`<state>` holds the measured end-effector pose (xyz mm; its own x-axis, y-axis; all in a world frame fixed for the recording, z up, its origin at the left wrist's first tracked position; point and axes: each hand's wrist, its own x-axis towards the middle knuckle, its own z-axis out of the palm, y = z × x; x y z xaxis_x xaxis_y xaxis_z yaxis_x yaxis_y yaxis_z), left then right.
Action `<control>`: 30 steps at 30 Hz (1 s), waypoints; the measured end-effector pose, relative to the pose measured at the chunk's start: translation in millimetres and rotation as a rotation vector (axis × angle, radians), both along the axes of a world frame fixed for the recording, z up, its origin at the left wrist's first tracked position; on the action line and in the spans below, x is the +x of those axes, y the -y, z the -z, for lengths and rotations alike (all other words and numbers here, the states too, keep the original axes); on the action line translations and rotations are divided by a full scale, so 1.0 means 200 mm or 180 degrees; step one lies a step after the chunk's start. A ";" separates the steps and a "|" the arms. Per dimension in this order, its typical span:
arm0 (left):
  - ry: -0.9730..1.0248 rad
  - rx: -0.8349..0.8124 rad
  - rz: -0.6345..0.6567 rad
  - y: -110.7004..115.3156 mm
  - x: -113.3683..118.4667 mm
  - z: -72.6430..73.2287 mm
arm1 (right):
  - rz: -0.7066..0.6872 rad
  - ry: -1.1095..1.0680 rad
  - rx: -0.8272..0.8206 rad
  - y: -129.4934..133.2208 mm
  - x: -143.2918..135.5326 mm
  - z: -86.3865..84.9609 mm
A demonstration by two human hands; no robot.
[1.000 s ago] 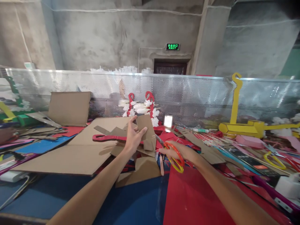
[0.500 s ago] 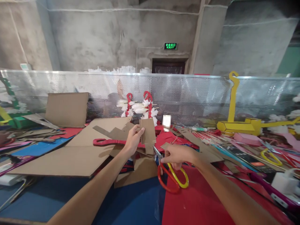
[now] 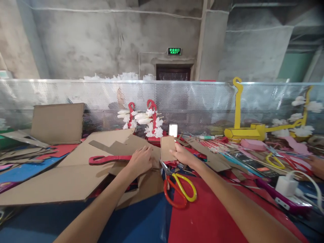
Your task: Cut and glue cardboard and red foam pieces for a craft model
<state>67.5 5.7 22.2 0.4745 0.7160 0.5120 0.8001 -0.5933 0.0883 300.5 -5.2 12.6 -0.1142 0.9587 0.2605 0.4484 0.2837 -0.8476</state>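
Note:
My right hand (image 3: 183,154) holds a small rectangular cardboard piece (image 3: 167,148) upright by its right edge. My left hand (image 3: 142,158) is bent down over cardboard scraps, its fingers curled. What lies under its fingertips is hidden. Scissors (image 3: 180,189) with one red and one yellow handle lie just below the right hand, blades slightly apart and pointing away. No hand touches them. A red hook-shaped strip (image 3: 108,160) rests left of my left hand on a large cardboard sheet (image 3: 65,179).
Red hooks with white blossoms (image 3: 152,118) stand before a perforated metal screen (image 3: 192,101). A yellow hooked stand (image 3: 243,131) is at right, near a phone (image 3: 253,163) and a purple power strip (image 3: 283,200). Another person's hand (image 3: 317,165) shows at the right edge.
The cardboard piece has passed from my left hand to my right. My left hand has dropped to the scraps. The right hand has moved up, away from the scissors. The view has turned right.

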 end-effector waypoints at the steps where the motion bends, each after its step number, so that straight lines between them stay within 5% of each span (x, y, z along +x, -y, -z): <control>1: -0.0277 -0.0014 -0.0088 0.01 -0.01 0.00 | 0.0006 -0.0020 0.0014 0.00 0.02 -0.01; 9: -0.0965 -0.0354 -0.0390 0.02 -0.06 -0.06 | -0.0160 -0.0172 -0.0111 0.01 0.07 -0.03; 15: -0.1018 0.0049 -0.0601 0.02 -0.06 -0.10 | -0.0368 -0.0458 -0.0176 -0.01 0.05 -0.01; 20: -0.0818 0.0725 -0.0354 -0.02 -0.07 -0.09 | -0.0370 -0.0722 -0.0143 -0.04 0.02 0.02; 30: -0.0572 0.1020 0.0065 0.01 -0.02 -0.08 | -0.0441 -0.1206 -0.0263 -0.01 0.00 0.00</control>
